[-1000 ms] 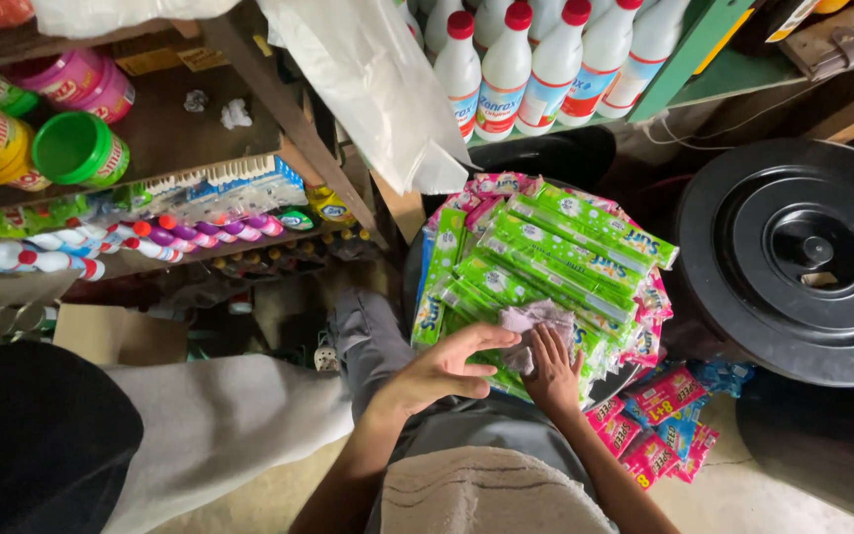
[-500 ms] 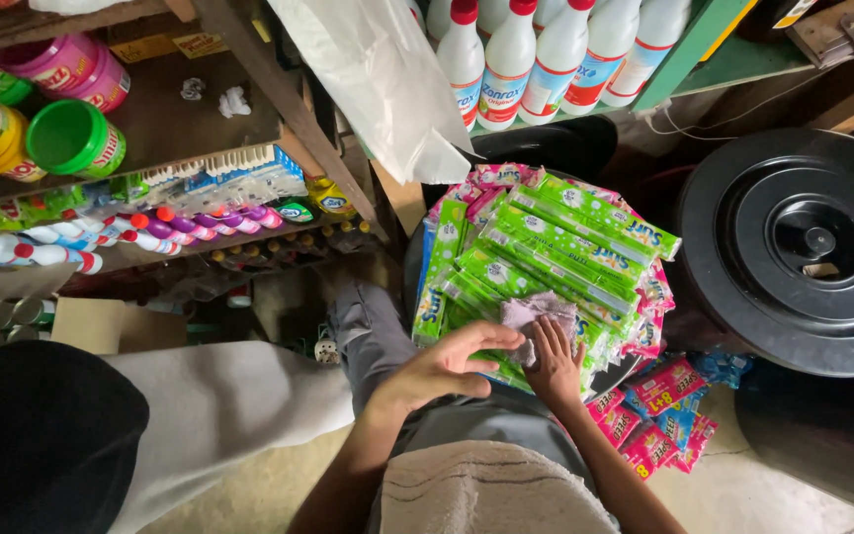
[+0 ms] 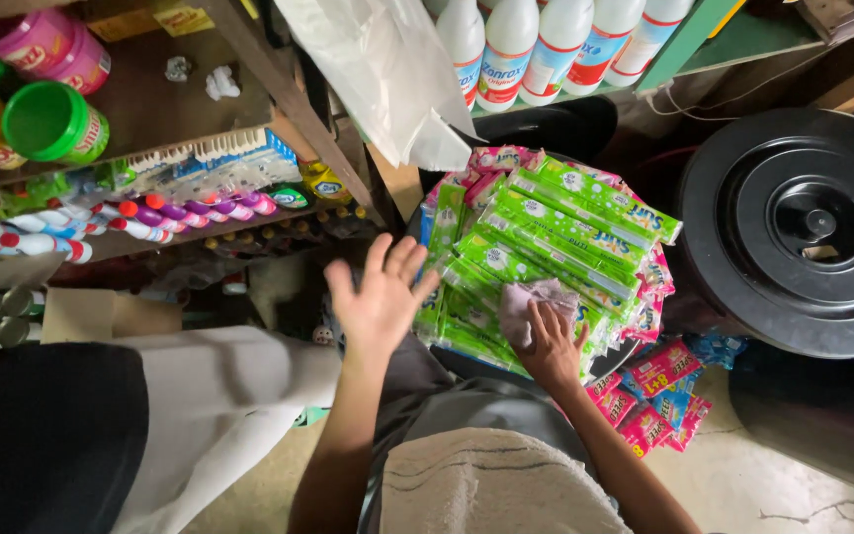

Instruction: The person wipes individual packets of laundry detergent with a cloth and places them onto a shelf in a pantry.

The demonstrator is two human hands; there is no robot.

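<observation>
The right hand (image 3: 552, 346) pressed a pale cloth (image 3: 531, 300) onto the green sachet strips (image 3: 546, 237), its grip flat on the fabric. Soft, light and limp, the cloth looked best pinched at a bunched fold. Left hand (image 3: 380, 297), earlier resting beside that grip, had lifted clear with fingers spread, holding nothing
</observation>
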